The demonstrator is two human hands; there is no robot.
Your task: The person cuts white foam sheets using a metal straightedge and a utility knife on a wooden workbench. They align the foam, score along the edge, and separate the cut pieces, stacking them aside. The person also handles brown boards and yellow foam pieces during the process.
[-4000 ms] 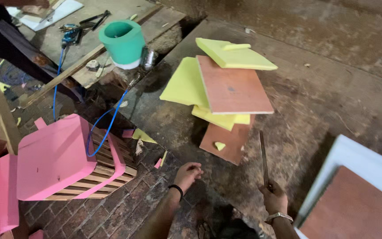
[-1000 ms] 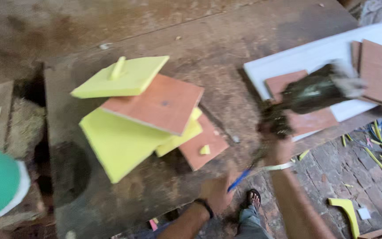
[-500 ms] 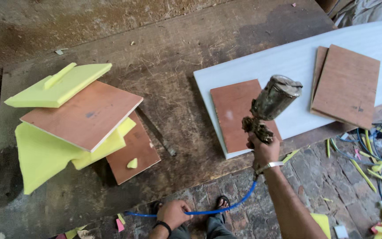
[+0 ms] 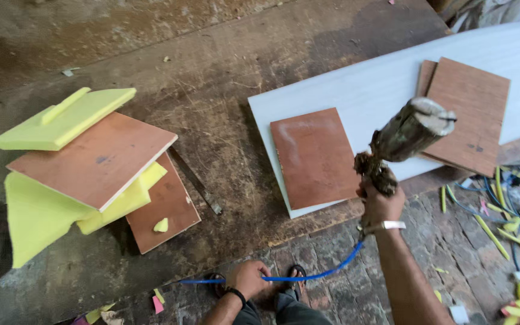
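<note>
The right hand (image 4: pixel 381 201) is closed around the handle of a grimy, paint-crusted spray gun (image 4: pixel 405 137), now raised over the reddish-brown rectangular plywood panel (image 4: pixel 314 156) on the white board (image 4: pixel 356 90); a moment ago it was off beside that panel, so it seems lined up for spraying. The left hand (image 4: pixel 249 278) pinches the blue air hose (image 4: pixel 308 275) below the panel, having gathered it in.

Foam-board stack (image 4: pixel 85 162) left; 1 board (image 4: pixel 314 157) on sheet (image 4: pixel 356 90) right.
</note>
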